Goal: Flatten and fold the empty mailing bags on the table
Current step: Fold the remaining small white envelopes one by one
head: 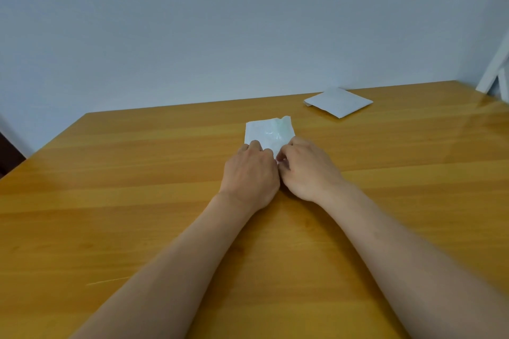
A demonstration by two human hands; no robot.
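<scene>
table: wood or wood-look top, honey-yellow with long plank grain; smooth and glossy, with pale reflections toward 2 o'clock.
near mailing bag: thin white plastic film at the centre, slightly translucent, crinkled, with a soft sheen; both hands grip its near edge.
far mailing bag: white plastic at 1 o'clock, smoother, flat and more matt.
wall: painted, plain pale grey-blue, matt and even.
white frame: at 3 o'clock, smooth white finish; material cannot be told.
</scene>
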